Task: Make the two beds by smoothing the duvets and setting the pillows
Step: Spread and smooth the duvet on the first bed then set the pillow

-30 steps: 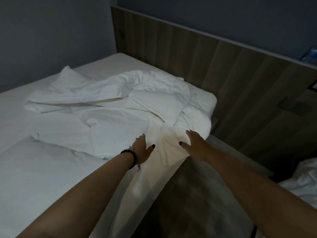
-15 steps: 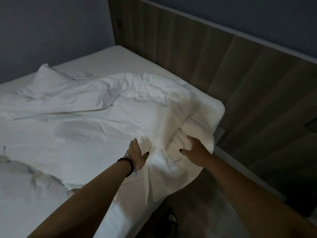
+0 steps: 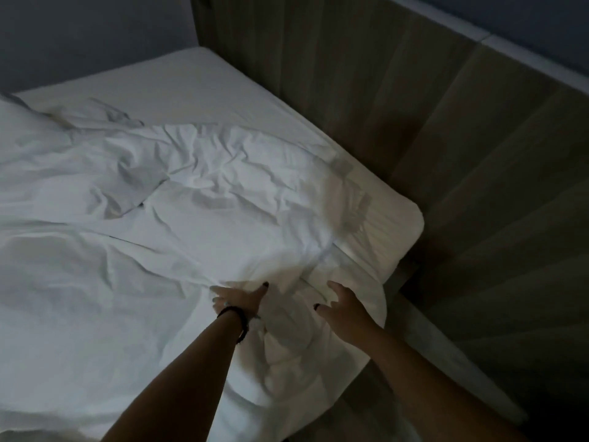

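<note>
A crumpled white duvet (image 3: 191, 218) lies spread over most of the bed, its near corner bunched up and hanging over the mattress edge. My left hand (image 3: 239, 298), with a dark band on the wrist, rests flat on that bunched corner with the thumb stretched out. My right hand (image 3: 345, 309) hovers just right of it over the same fold, its fingers spread and holding nothing. A raised white shape at the far left edge (image 3: 19, 122) may be a pillow; I cannot tell in the dim light.
The bare mattress corner (image 3: 398, 224) shows at the right of the duvet. A wooden headboard panel (image 3: 414, 106) runs along the bed's far right side. A narrow strip of floor (image 3: 446, 362) lies between bed and panel. The room is dark.
Both hands pinched the duvet's corner half a second ago; now their fingers have opened. The duvet has spread flatter across the mattress, and the view has moved closer over the bed.
</note>
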`<action>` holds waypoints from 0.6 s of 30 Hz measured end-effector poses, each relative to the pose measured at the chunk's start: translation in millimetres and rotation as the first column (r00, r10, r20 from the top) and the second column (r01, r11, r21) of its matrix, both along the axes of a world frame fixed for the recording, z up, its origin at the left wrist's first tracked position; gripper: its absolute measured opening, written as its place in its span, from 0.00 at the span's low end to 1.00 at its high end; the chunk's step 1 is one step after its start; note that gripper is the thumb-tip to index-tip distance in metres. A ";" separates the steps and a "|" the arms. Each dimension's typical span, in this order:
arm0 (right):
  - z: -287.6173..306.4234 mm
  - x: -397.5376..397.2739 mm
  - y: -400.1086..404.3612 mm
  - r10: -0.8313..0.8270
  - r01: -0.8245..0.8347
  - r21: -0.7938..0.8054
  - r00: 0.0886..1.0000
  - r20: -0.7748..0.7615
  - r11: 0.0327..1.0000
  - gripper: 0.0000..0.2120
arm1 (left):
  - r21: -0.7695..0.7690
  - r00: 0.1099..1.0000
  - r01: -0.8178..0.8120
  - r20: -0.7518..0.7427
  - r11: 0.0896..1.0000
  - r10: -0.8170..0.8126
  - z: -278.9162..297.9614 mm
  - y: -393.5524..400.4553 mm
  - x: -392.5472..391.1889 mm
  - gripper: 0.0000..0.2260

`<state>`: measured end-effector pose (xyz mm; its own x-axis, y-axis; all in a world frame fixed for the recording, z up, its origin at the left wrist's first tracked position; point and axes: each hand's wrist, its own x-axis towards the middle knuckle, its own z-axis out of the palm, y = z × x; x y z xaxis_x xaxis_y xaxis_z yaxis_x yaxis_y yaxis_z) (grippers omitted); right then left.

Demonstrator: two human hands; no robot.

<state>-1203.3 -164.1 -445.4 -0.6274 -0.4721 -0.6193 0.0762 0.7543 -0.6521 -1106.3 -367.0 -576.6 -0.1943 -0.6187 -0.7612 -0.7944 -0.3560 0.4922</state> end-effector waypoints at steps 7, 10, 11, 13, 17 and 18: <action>-17.4 2.6 -2.5 0.078 -0.077 0.065 0.997 -0.013 0.995 0.33 | 0.179 0.958 -0.156 -0.213 0.971 0.193 50.9 -8.6 -7.4 0.32; -11.1 11.1 -7.7 0.072 -0.070 0.060 0.997 -0.022 0.996 0.32 | 0.164 0.935 -0.164 -0.289 0.973 0.207 75.1 -8.9 -5.5 0.21; -6.5 15.9 -12.0 0.045 -0.044 0.046 0.999 -0.009 0.998 0.31 | 0.151 0.927 -0.173 -0.310 0.973 0.212 87.7 -10.0 -4.0 0.18; 5.1 29.9 -23.3 -0.021 0.021 0.007 1.000 -0.011 1.000 0.26 | 0.139 0.910 -0.169 -0.357 0.976 0.209 116.8 -13.0 2.8 0.13; 31.4 71.2 -59.4 -0.196 0.203 -0.071 0.976 0.096 0.977 0.17 | 0.166 0.883 -0.127 -0.430 0.978 0.188 177.8 -22.1 48.6 0.11; 39.2 84.3 -69.2 -0.291 0.313 -0.104 0.939 0.185 0.944 0.16 | 0.183 0.873 -0.102 -0.454 0.978 0.176 190.6 -23.3 66.5 0.10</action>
